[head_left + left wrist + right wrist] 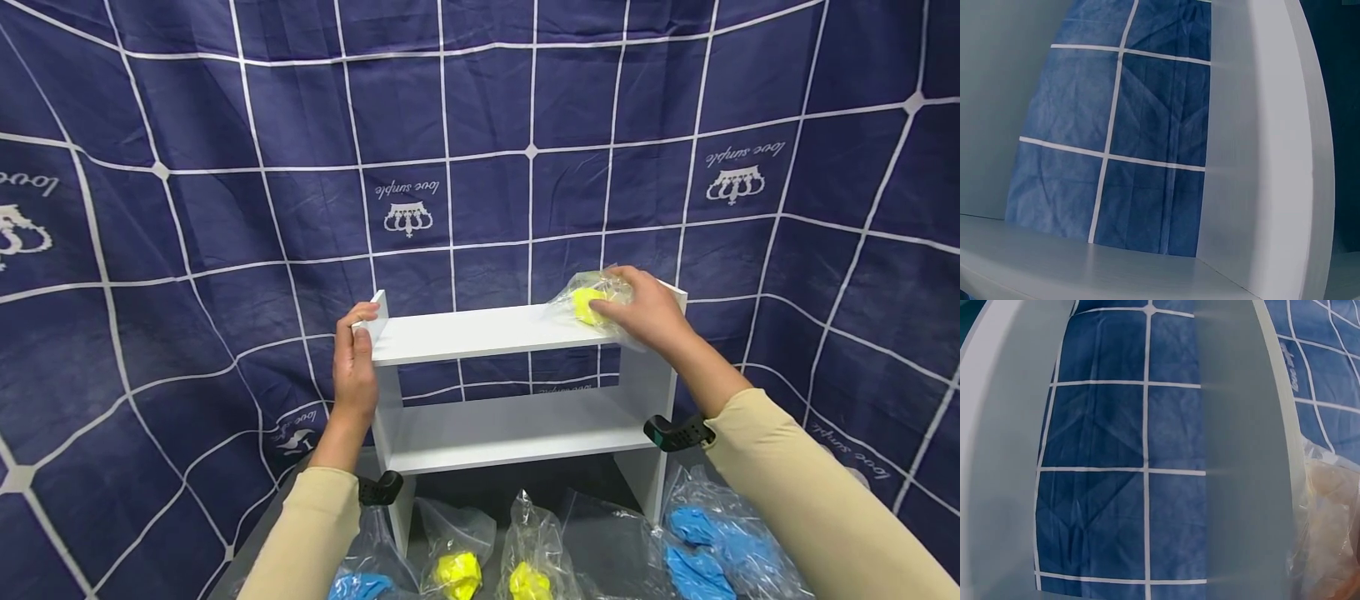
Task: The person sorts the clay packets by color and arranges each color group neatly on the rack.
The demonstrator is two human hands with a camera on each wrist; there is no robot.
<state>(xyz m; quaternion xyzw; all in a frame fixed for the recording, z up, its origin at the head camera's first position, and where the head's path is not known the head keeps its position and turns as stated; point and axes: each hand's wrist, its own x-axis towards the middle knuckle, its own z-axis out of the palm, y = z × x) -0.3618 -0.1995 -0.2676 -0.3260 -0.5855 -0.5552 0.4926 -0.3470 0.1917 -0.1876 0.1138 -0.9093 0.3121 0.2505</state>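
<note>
A small white shelf unit (517,429) with two boards stands in front of me. My left hand (356,362) grips the upper end of its left side panel, thumb toward me. At the right end of the top board, my right hand (647,310) pinches a clear plastic bag (558,307) that has a crumpled yellow lump (587,305) inside. Part of this bag (1329,512) shows at the right edge of the right wrist view. The left wrist view looks through the shelf opening, past a white board (1285,156); the left hand is out of that view.
Below the unit, on a dark table surface (517,475), lie clear bags with yellow lumps (458,573) and others with crumpled blue pieces (701,542). A dark blue curtain (487,108) with white grid lines hangs behind and at both sides.
</note>
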